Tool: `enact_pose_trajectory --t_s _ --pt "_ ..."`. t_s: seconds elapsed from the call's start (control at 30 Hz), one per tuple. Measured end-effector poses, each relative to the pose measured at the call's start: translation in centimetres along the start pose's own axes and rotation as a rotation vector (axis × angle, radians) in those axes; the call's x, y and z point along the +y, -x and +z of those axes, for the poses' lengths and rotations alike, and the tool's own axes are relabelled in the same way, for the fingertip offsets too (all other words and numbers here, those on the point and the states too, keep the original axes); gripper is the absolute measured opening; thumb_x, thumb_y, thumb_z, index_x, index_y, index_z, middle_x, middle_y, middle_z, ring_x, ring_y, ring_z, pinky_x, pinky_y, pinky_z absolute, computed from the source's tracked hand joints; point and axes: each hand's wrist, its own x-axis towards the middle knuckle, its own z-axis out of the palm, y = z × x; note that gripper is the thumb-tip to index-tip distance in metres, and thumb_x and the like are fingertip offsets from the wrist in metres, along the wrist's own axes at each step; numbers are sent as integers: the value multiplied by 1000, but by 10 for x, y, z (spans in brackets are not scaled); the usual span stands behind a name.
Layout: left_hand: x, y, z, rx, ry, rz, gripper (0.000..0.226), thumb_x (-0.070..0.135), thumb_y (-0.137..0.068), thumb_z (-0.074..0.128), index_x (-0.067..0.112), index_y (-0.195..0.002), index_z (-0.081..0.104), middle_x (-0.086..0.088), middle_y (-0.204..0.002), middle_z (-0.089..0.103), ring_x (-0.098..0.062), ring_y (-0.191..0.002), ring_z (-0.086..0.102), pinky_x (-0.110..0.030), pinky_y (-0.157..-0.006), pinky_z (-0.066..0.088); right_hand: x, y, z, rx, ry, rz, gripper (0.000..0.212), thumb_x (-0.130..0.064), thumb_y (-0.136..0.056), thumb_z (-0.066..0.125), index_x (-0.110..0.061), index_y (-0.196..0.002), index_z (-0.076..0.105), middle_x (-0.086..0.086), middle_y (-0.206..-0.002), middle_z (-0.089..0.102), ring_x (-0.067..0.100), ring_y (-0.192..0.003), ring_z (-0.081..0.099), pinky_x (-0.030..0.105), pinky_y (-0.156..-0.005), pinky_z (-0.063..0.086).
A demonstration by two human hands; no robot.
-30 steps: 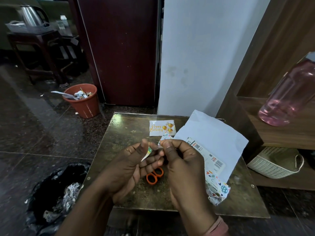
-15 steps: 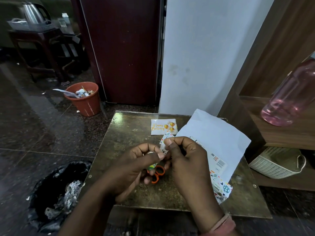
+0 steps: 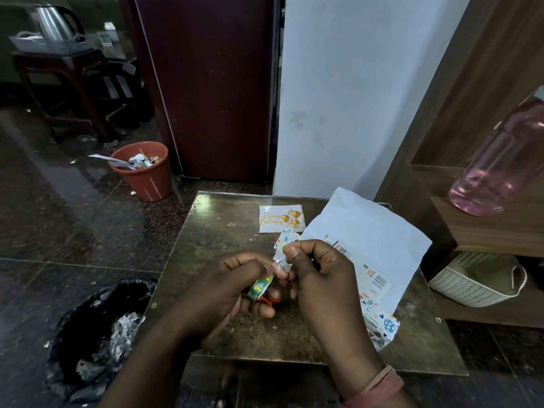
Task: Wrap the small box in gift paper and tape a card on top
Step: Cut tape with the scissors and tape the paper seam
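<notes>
Left hand grips one small tape roll at centre frame; right hand pinches its clear free end, which is light, limp and likely clingy. One large gift paper, thin and crease-prone, lies right of centre on the worktop. One stiff card lies above; no box visible.

Tape roll, green/yellow printed, edge-on, gripped in left hand; clear strip pulled up to right hand pinch. Small patterned wrapped box just behind the fingers. Gift paper white side up, propped right. Happy Birthday card flat at table's far edge
</notes>
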Motion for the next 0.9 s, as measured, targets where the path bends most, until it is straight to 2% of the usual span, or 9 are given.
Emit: enact_pose_trajectory --t_s 0.17,0.33,0.53,0.63,0.73,0.8,0.9 --pt "4 2 0 -2 48 -8 24 20 -82 60 3 -86 76 -23 -89 69 -23 -76 66 -31 -56 54 -2 3 3 -48 -89 30 12 -2 -98 60 1 -88 67 -7 -45 54 1 -39 49 15 -40 41" --pt "6 2 0 1 86 -17 24 20 -81 59 3 -82 76 -21 -89 71 -23 -75 69 -29 -52 55 -3 4 4 -58 -168 42 14 -2 -98 61 -3 -85 66 -5 -45 52 4 -37 46 16 -39 39" --pt "9 4 0 19 100 -12 20 18 -84 63 2 -83 76 -25 -90 69 -24 -73 69 -27 -50 54 -3 2 2 -94 -206 57 10 -3 -97 62 2 -92 68 -4 -46 53 6 -35 46 15 -40 38" --pt "7 3 0 63 61 -19 20 11 -93 61 2 -83 76 -24 -90 69 -24 -70 67 -27 -49 54 4 -5 -5 -81 3 -51 14 -12 -95 68 -18 -86 77 -5 -53 57 8 -45 49 19 -48 43" --pt "8 2 -1 96 78 -15 25 22 -87 61 4 -84 77 -23 -90 71 -22 -70 68 -27 -50 54 11 -8 -10 -117 196 -158 24 -13 -98 66 -33 -100 78 -16 -70 66 0 -60 57 17 -63 46" --pt "10 2 -2 105 93 -19 28 27 -82 60 4 -84 77 -22 -89 70 -22 -69 67 -27 -51 54 14 -9 -9 -162 294 -235 39 -9 -99 62 -42 -119 71 -20 -93 67 1 -80 63 22 -76 49" --pt "10 3 -5 113 88 -34 26 21 -91 60 2 -81 74 -22 -86 68 -22 -65 65 -26 -50 53 15 -9 -11 -205 342 -259 68 -6 -100 60 -57 -143 45 -21 -111 62 4 -82 65 21 -75 52"
